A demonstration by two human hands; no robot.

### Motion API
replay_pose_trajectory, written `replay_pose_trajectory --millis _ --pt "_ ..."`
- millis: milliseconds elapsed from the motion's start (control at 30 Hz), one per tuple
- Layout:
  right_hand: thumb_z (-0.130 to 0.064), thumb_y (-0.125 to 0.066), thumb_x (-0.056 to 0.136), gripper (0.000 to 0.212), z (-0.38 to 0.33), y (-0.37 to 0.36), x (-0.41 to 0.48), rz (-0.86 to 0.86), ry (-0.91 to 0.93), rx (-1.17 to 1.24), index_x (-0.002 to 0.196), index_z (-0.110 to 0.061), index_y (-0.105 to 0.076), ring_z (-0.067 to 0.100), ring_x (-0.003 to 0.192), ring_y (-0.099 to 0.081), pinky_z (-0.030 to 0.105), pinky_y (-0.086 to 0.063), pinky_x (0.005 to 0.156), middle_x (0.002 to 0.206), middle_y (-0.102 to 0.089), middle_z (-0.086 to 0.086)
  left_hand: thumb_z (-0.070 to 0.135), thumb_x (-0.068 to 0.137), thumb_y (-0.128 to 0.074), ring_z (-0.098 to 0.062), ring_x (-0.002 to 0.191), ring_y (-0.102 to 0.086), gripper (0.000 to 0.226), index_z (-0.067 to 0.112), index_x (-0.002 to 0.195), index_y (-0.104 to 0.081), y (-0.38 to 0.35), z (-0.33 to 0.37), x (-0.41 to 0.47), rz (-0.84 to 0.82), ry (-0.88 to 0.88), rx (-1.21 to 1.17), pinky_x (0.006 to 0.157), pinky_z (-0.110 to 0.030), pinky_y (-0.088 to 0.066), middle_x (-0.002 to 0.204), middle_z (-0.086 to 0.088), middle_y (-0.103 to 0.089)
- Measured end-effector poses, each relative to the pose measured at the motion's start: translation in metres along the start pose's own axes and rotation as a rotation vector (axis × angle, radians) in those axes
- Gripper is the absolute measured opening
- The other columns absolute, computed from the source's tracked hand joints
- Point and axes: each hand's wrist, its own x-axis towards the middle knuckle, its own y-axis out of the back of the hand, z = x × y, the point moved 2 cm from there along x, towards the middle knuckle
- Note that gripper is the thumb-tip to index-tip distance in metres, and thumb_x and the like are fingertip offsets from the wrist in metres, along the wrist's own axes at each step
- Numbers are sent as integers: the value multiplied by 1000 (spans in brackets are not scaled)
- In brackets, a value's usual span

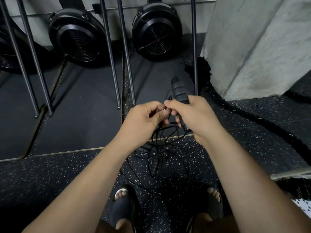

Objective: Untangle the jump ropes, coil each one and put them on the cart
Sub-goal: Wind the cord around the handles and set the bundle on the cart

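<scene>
My right hand (190, 115) grips a black ribbed jump-rope handle (178, 90) that sticks up past the fingers. My left hand (146, 120) pinches the thin black cord beside it. A tangle of black cords (165, 132) hangs from both hands down to the speckled floor. Two more ribbed handles (155, 163) dangle in the tangle below my hands, one (145, 147) lying sideways. No cart is in view.
Two black fan wheels (79, 37) (157, 31) of rowing machines stand at the back with metal legs (111, 52) in front. A grey concrete pillar (252, 44) rises on the right. A thick black battle rope (262, 120) runs across the floor on the right. My sandalled feet (122, 204) stand below.
</scene>
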Motion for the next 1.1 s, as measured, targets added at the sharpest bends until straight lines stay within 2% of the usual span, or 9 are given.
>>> replay_pose_trajectory --millis 100,267,400,533,667,800,933,1033,1100 --pt "-24 -79 86 18 -4 2 -2 -24 3 -57 71 -17 -72 15 56 -55 33 -42 55 66 -66 2 25 105 -68 -34 88 -72 13 25 93 -74 -1 -4 0 -26 -5 6 90 -56 -56 85 4 -78" --pt "-6 -70 90 9 -16 3 -8 -26 41 39 81 -9 -70 14 54 -58 26 -43 49 65 -66 5 21 100 -75 -12 96 -72 13 32 96 -72 -6 -14 2 -117 -20 13 95 -40 -56 95 11 -76" --pt "-1 -67 95 16 -28 6 -13 0 120 177 81 -7 -66 17 55 -60 26 -44 48 65 -67 6 17 100 -75 -13 96 -74 15 31 97 -74 -3 -24 3 -182 33 143 98 -41 -58 96 14 -79" --pt "-3 -66 98 17 -42 20 -14 63 197 316 84 -11 -65 16 56 -60 26 -44 51 66 -66 4 27 101 -74 -21 94 -74 9 35 96 -75 -2 -31 4 -179 101 230 91 -43 -60 93 16 -79" --pt "-2 -65 99 24 -50 30 -16 118 234 486 79 -13 -62 16 55 -57 28 -43 52 65 -62 3 32 103 -71 3 70 -62 9 33 95 -74 0 -26 5 -130 98 236 68 -18 -47 89 16 -78" --pt "-2 -64 100 23 -57 41 -17 181 266 635 80 -12 -58 14 58 -56 27 -43 54 66 -61 2 40 103 -68 -11 79 -68 14 33 92 -73 0 -30 5 -130 181 307 75 -28 -52 84 15 -76" --pt "-7 -68 100 15 -54 55 -11 220 248 726 89 -11 -59 14 60 -53 27 -43 55 72 -60 3 48 104 -65 -11 60 -60 30 27 85 -75 3 -29 3 -154 153 402 58 -28 -43 71 3 -70" --pt "-19 -76 99 19 -41 43 -6 100 171 631 106 -7 -62 12 55 -49 24 -40 50 71 -59 1 47 102 -67 -7 48 -50 31 25 82 -76 6 -22 2 -90 102 385 50 -22 -38 68 -1 -69" --pt "-18 -80 96 19 -29 29 -5 36 116 469 105 -7 -67 11 54 -49 24 -41 50 70 -63 1 48 101 -68 -8 59 -61 29 26 86 -77 6 -18 5 -52 41 375 60 -24 -50 76 0 -74"
